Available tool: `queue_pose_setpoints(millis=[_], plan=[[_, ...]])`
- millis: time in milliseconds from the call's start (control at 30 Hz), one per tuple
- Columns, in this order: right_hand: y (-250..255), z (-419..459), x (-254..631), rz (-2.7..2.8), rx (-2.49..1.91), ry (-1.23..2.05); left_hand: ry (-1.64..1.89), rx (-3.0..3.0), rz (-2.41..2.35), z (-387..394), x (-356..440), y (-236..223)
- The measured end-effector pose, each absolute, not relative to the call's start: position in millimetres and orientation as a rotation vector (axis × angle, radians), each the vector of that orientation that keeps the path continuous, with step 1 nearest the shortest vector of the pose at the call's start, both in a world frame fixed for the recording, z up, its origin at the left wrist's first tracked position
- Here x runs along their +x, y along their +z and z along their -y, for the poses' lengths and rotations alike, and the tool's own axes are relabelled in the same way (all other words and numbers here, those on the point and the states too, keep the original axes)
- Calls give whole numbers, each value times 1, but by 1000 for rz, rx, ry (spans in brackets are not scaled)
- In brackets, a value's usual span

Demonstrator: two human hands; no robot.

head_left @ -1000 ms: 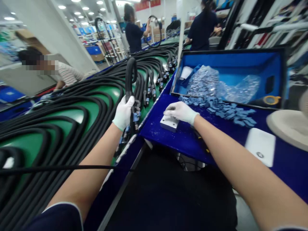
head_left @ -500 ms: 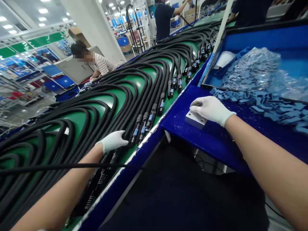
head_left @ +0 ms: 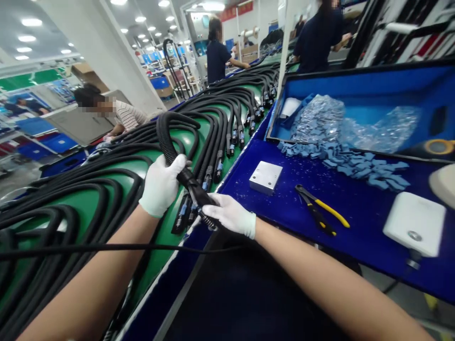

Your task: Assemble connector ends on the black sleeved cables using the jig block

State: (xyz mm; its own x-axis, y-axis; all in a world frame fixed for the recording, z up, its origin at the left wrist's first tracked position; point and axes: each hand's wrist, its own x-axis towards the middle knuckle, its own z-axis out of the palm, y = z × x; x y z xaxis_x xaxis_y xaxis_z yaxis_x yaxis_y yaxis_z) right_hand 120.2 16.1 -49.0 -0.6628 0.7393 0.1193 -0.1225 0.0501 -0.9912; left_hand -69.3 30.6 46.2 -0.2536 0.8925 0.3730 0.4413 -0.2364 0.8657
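Observation:
Both gloved hands hold one black corrugated hose (head_left: 165, 135) above the belt's near edge. My left hand (head_left: 161, 184) is wrapped round the hose a little behind its end fitting. At the end fitting (head_left: 195, 189), my right hand (head_left: 229, 213) grips the black end piece, where a metal spring shows below the fingers. Many similar hoses with blue pieces at their ends lie looped side by side on the green conveyor belt (head_left: 140, 163). A metal block (head_left: 266, 177) with holes sits on the blue table, apart from my right hand.
Yellow-handled pliers (head_left: 322, 210) and a white box (head_left: 414, 222) with a cable lie on the blue table (head_left: 291, 246). Blue foam pieces (head_left: 348, 163) are heaped before a blue bin (head_left: 377, 90). A thin black cable (head_left: 106, 247) crosses in front. Several people work along the belt.
My left hand has lifted a hose from the belt. My right hand has left the metal block and moved left onto the hose's end. The view has swung right.

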Motion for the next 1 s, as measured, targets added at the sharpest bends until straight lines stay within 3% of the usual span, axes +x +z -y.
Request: queue_pose_setpoints(millis=[67,167,267,333,467,533,767,1000], plan=[[-46,-13,147,1579,-670,1698,1398,1956,-1666,-23,-60,41],[-34,-9,194,1605,-694,1872,752,2649,-1338,-16,-51,27],[-19,-9,237,1836,-736,1932,327,2809,-988,-18,-37,8],[-16,-10,264,2059,-1032,1591,411,2710,-977,-22,-24,-2],[-32,-4,316,2075,-2026,388,707,2305,-1329,-26,4,-9],[-47,2,331,2077,-2219,134,732,2133,-1465,-30,17,-7],[-65,4,332,1913,-1993,146,772,1753,-1353,-47,51,5],[-82,24,307,2130,-1819,105,845,1666,-1336,-51,63,12]])
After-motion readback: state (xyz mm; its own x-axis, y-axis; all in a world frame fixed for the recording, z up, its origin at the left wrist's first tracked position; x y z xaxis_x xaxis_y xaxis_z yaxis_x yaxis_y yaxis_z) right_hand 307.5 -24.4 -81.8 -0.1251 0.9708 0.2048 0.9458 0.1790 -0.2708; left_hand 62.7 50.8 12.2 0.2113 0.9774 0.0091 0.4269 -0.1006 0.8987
